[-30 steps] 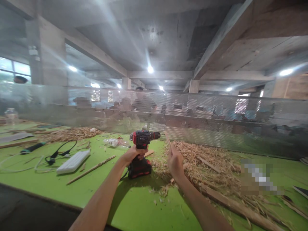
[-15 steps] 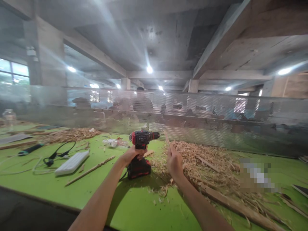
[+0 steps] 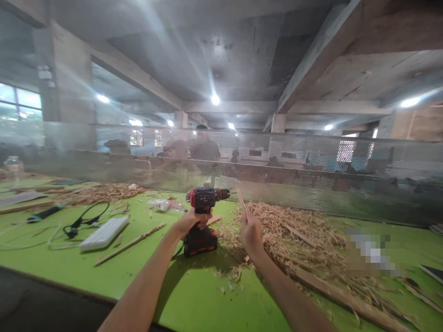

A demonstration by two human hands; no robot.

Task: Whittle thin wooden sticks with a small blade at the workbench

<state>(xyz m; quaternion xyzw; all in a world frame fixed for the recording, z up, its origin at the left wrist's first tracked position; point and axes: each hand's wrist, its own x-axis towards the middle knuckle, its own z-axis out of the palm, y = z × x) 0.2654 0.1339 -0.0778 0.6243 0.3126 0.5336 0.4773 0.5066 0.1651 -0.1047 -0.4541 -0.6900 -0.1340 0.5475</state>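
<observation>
A black and red cordless drill (image 3: 204, 197) stands upright on the green table (image 3: 194, 286), its chuck pointing right. My left hand (image 3: 194, 220) is wrapped round its handle; the finger on the trigger side is partly hidden. In front of the chuck, the thin drill bit (image 3: 233, 192) reaches to the upper part of a narrow wooden strip (image 3: 240, 199). Whether bit and wood touch, I cannot tell. My right hand (image 3: 252, 229) is closed on the strip's lower end and holds it tilted, top leaning left, above the wood shavings (image 3: 297, 230).
A white power strip (image 3: 104, 234), a black cable (image 3: 74, 226) and a carved stick (image 3: 131, 244) lie left. A plastic bottle (image 3: 166, 205) rests behind the drill. A long wooden piece (image 3: 332, 290) lies right. A perforated metal screen (image 3: 277, 166) borders the back, with people beyond.
Almost nothing differs. Both hands, the drill and the wooden strip keep nearly the same places.
</observation>
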